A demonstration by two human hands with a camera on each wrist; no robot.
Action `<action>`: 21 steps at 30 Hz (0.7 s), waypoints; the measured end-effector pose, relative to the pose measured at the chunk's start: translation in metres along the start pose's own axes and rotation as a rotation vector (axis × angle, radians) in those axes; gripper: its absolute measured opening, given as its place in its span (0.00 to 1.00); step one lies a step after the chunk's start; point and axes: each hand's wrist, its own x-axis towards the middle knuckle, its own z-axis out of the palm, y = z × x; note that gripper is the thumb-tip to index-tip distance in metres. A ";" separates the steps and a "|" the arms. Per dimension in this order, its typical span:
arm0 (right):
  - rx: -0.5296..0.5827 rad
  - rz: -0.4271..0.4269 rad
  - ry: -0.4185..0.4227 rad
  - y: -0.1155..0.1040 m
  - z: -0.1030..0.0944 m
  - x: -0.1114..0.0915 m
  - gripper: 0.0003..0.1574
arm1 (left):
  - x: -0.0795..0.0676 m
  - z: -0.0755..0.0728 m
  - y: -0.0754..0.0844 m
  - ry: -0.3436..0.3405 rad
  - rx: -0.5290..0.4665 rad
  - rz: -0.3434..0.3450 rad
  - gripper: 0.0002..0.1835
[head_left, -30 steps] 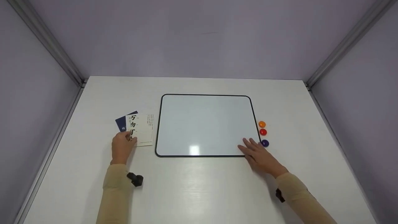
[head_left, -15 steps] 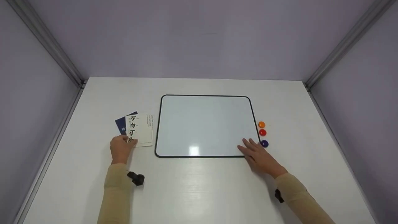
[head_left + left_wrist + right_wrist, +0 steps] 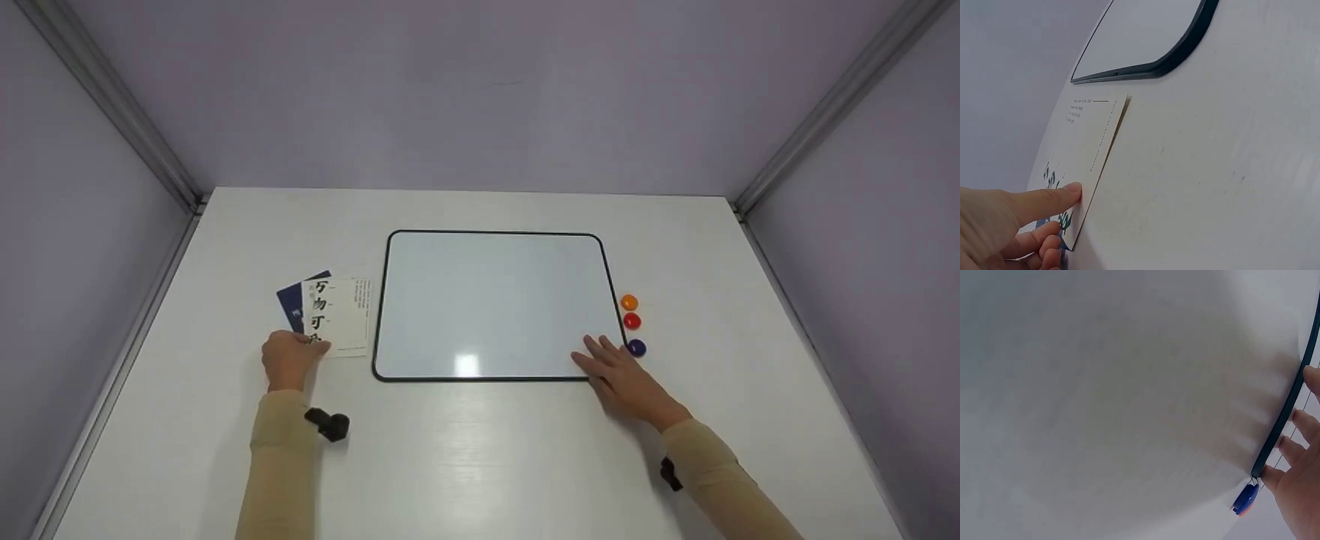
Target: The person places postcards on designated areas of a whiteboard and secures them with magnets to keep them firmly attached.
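A white card (image 3: 346, 319) printed with black brush characters lies partly over a dark blue card (image 3: 291, 300) left of the whiteboard. My left hand (image 3: 289, 360) pinches the white card at its lower left corner. In the left wrist view the thumb (image 3: 1072, 190) lies on its face, while the other fingers curl beside the corner. My right hand (image 3: 630, 384) rests with spread fingers on the lower right corner of the black-framed whiteboard (image 3: 495, 300). Right by that hand's fingers, a dark blue round magnet (image 3: 637, 347) touches or nearly touches the frame.
Red (image 3: 632, 321) and orange (image 3: 629, 302) round magnets sit beyond the blue one, along the board's right edge. Everything lies on a white table (image 3: 465, 450). Walls stand at the back (image 3: 480, 97) and on both sides.
My left hand has slid slightly down and left along the white card, baring more of its characters. The cards and the right hand look the same apart from a slight camera shift.
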 end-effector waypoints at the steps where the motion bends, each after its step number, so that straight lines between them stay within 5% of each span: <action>1: 0.000 0.001 0.001 0.000 0.000 0.000 0.30 | 0.000 0.000 -0.001 0.004 -0.003 0.002 0.21; 11: -0.003 0.004 0.006 -0.003 -0.002 -0.002 0.30 | 0.000 -0.002 -0.002 0.035 -0.059 0.043 0.21; 21: 0.002 -0.006 0.020 -0.002 -0.001 -0.002 0.30 | 0.006 -0.004 -0.004 -0.032 -0.182 -0.049 0.23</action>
